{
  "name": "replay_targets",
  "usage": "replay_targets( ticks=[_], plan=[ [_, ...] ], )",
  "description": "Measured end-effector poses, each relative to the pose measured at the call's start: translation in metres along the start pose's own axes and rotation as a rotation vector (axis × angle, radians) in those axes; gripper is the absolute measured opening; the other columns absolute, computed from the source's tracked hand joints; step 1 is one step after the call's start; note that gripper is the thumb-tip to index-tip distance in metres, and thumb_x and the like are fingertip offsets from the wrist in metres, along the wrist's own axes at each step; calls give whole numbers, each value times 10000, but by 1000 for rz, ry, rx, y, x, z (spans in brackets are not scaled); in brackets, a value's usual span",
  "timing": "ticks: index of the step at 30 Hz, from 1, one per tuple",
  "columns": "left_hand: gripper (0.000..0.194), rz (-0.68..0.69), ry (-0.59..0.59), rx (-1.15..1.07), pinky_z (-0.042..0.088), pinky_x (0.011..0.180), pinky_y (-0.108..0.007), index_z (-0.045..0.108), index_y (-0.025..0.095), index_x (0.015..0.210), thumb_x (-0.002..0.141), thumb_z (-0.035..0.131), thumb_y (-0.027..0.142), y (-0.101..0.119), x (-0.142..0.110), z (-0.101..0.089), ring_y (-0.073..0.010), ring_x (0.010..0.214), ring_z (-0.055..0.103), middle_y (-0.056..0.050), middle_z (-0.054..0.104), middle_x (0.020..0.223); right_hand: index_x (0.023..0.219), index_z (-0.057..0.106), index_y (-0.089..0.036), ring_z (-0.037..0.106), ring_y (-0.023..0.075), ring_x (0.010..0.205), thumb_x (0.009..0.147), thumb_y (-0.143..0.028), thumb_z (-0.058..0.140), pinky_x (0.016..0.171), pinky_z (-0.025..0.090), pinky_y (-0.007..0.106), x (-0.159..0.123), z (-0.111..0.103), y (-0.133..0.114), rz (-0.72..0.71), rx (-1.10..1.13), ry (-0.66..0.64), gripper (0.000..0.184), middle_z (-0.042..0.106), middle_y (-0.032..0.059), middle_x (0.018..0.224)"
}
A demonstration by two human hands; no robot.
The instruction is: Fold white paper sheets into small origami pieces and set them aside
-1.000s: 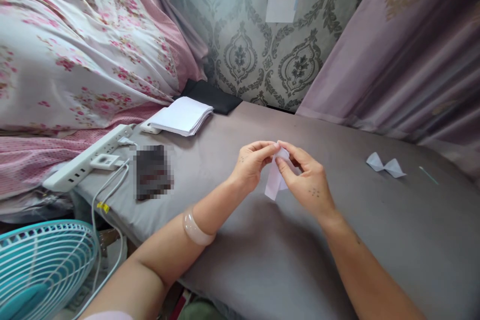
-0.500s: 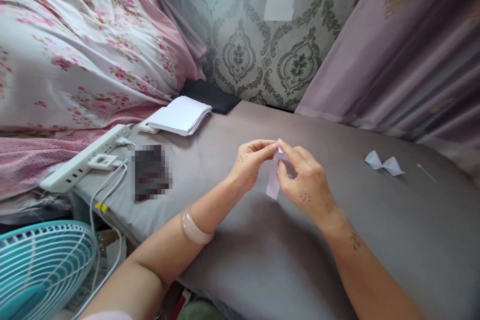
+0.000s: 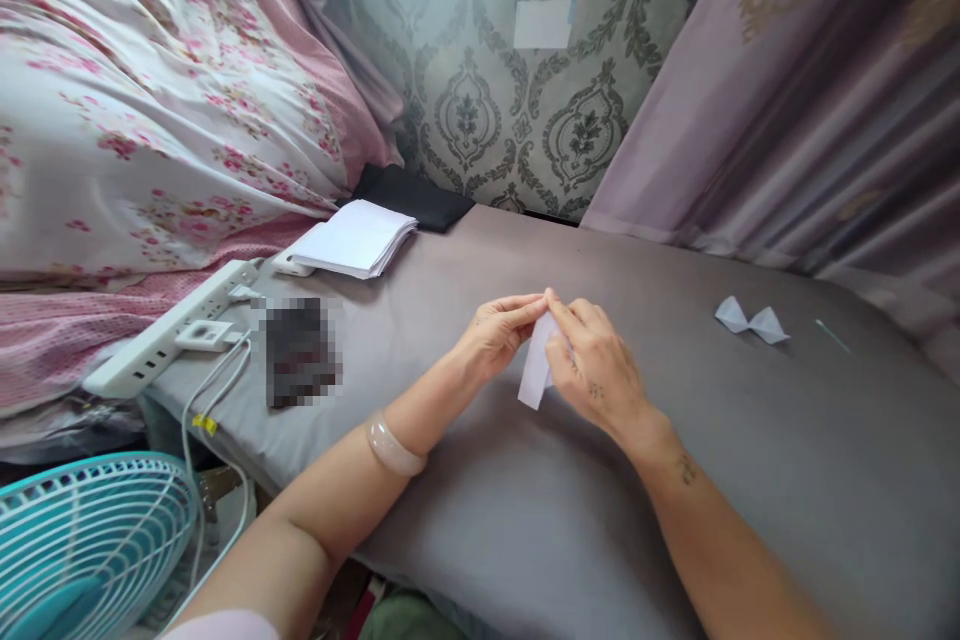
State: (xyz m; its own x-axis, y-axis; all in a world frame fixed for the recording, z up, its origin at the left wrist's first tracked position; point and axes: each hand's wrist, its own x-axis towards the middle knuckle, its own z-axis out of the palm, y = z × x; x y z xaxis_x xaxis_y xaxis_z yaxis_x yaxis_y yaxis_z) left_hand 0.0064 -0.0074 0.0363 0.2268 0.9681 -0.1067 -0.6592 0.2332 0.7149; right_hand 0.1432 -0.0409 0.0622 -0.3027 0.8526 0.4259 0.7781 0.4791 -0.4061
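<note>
A narrow folded piece of white paper [image 3: 534, 375] hangs between my hands above the grey-covered surface. My left hand [image 3: 499, 332] pinches its top end from the left, fingertips pressed together. My right hand [image 3: 594, 360] grips the same paper from the right, its index fingertip meeting the left fingertips at the top. Part of the paper is hidden behind the right thumb and fingers. Off to the right lies a folded white paper bow [image 3: 751, 320], apart from both hands, with a thin pale green stick [image 3: 834, 335] beside it.
A stack of white paper [image 3: 356, 238] rests at the back left, by a black flat item [image 3: 420, 195]. A power strip [image 3: 172, 330] with plugged cables lines the left edge, next to a blurred dark object [image 3: 300, 352]. A blue fan [image 3: 97, 540] stands lower left.
My right thumb and fingers have closed in nearer the top of the paper strip. Both hands still hold it. The whole view has shifted slightly.
</note>
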Motion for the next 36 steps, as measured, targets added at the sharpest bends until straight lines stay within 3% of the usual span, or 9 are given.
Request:
replay_targets(
  ticks=[3, 5, 8, 14, 19, 24, 28, 31, 36],
  plan=[
    [263, 3, 42, 26, 466, 794, -301, 753, 103, 774, 559, 874, 194, -4, -1, 2, -125, 703, 626, -59, 711, 743, 1166, 680, -171, 634, 227, 939, 933, -390, 385, 870, 493, 406, 7, -5, 14, 331, 609, -31, 435, 693, 117, 1035],
    [277, 15, 68, 43, 468, 807, -304, 748, 107, 777, 553, 880, 202, -8, -2, 3, -127, 714, 634, -58, 714, 753, 1011, 735, -174, 667, 209, 863, 870, -432, 528, 831, 512, 373, 10, -7, 23, 557, 914, -44, 359, 726, 101, 934],
    [295, 32, 103, 73, 471, 805, -300, 742, 110, 777, 545, 886, 221, -15, 1, 3, -125, 715, 639, -61, 717, 760, 883, 763, -182, 681, 187, 794, 746, -447, 703, 830, 512, 344, 12, -6, 32, 650, 1127, -123, 304, 742, 72, 836],
    [312, 56, 156, 110, 471, 721, -271, 735, 117, 753, 509, 893, 230, -26, 17, 3, -111, 659, 618, -45, 701, 710, 795, 777, -172, 657, 179, 667, 588, -473, 810, 702, 514, 330, 11, 8, 46, 720, 1141, -60, 367, 745, 61, 748],
    [301, 55, 153, 196, 453, 665, -257, 720, 111, 725, 498, 879, 229, -31, 30, 21, -110, 629, 595, -42, 679, 682, 777, 773, -178, 640, 157, 620, 532, -459, 842, 651, 507, 304, 12, 12, 65, 729, 1199, 31, 379, 744, 55, 732],
    [234, 2, 200, 294, 403, 597, -233, 675, 120, 688, 533, 838, 185, -43, 43, 32, -80, 564, 533, 0, 603, 607, 716, 741, -162, 592, 139, 536, 487, -470, 855, 560, 468, 282, 9, 13, 86, 809, 1174, 44, 400, 708, 42, 634],
    [294, -85, 184, 341, 376, 555, -226, 642, 121, 669, 555, 854, 291, -53, 50, 26, -71, 525, 488, 20, 536, 553, 680, 710, -157, 563, 126, 509, 476, -446, 854, 527, 432, 266, 4, 19, 98, 849, 1137, -6, 382, 678, 24, 587],
    [368, -118, 141, 359, 391, 559, -235, 640, 123, 661, 504, 878, 354, -56, 51, 16, -85, 533, 511, 4, 574, 574, 654, 692, -155, 538, 110, 491, 462, -451, 852, 502, 402, 248, 2, 22, 98, 844, 1139, -61, 388, 660, 8, 563],
    [355, -33, 141, 438, 387, 566, -248, 665, 118, 637, 503, 860, 383, -57, 49, 7, -95, 528, 510, -14, 613, 578, 646, 676, -159, 521, 93, 483, 482, -477, 842, 482, 380, 230, 1, 25, 94, 835, 1163, -132, 394, 647, -10, 557]
  ],
)
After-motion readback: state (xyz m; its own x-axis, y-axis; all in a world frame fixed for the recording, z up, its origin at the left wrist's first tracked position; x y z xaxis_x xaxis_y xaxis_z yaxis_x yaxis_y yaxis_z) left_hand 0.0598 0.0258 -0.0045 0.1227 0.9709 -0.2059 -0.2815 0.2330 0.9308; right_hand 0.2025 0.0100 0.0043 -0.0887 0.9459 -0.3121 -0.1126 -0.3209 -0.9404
